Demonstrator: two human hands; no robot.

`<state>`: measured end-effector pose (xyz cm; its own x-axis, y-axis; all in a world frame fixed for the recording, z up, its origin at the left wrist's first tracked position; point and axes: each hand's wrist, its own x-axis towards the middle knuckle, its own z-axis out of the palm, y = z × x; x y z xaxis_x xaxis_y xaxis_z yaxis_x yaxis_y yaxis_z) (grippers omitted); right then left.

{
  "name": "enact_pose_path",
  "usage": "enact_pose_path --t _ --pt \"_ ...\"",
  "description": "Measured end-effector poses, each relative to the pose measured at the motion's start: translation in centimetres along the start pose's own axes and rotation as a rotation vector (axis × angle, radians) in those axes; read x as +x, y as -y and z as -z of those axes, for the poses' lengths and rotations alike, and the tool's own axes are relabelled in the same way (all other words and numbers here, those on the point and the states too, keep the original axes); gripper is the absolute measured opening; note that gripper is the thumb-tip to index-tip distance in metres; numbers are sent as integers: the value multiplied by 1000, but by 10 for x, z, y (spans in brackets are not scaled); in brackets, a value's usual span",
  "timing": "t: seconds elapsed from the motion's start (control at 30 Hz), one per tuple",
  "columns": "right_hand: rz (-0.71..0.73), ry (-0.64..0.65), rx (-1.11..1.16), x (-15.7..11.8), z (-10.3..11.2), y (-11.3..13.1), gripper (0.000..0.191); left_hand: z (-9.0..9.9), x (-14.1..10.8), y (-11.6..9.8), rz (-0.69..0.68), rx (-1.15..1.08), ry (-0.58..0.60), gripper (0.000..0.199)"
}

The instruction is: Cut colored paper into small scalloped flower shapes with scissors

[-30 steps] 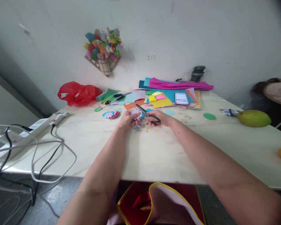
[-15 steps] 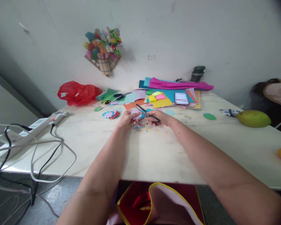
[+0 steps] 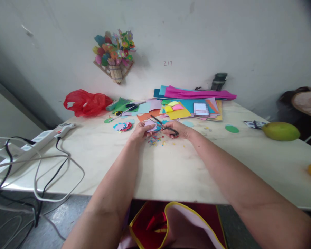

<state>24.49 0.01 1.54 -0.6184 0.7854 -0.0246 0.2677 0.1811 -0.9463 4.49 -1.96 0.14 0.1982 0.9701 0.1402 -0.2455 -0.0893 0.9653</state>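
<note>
Closed around a pale purple piece of paper [image 3: 150, 126] is my left hand [image 3: 140, 131], above the middle of the table. My right hand [image 3: 178, 129] grips black-handled scissors [image 3: 158, 121], whose parted blades point left across the purple paper. Small coloured paper scraps [image 3: 157, 140] lie just below both hands. To the left of my left hand rests a stack of scallop-edged paper flowers [image 3: 123, 127] in purple, blue and red. Blue paper [image 3: 165, 122] shows partly behind the blades.
Coloured paper sheets [image 3: 178, 114] and a rolled magenta sheet [image 3: 197, 92] lie at the back. A second pair of scissors [image 3: 132, 106] and a red plastic bag [image 3: 85, 103] are back left. A power strip [image 3: 36, 147] with cables lines the left edge. A green mango [image 3: 281, 131] lies right.
Almost nothing differs. The scissors and my right hand have shifted very slightly, while my left hand keeps its place on the purple paper.
</note>
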Motion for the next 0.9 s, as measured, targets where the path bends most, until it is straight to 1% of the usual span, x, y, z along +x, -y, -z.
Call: enact_pose_path --t 0.13,0.27,0.53,0.73,0.9 --pt "-25 3 -8 -2 -2 4 22 -1 0 -1 -4 -2 -19 29" --pt "-16 21 -14 -3 -2 5 22 -3 -1 -2 -3 -9 -11 30" --pt "-1 5 -27 -4 -2 5 23 -2 -1 -1 -3 -5 -21 30" --pt "10 2 -20 -2 -1 2 26 -1 0 -1 1 6 -19 29" --pt "21 4 -13 0 2 -2 28 0 -1 0 -9 -9 5 30"
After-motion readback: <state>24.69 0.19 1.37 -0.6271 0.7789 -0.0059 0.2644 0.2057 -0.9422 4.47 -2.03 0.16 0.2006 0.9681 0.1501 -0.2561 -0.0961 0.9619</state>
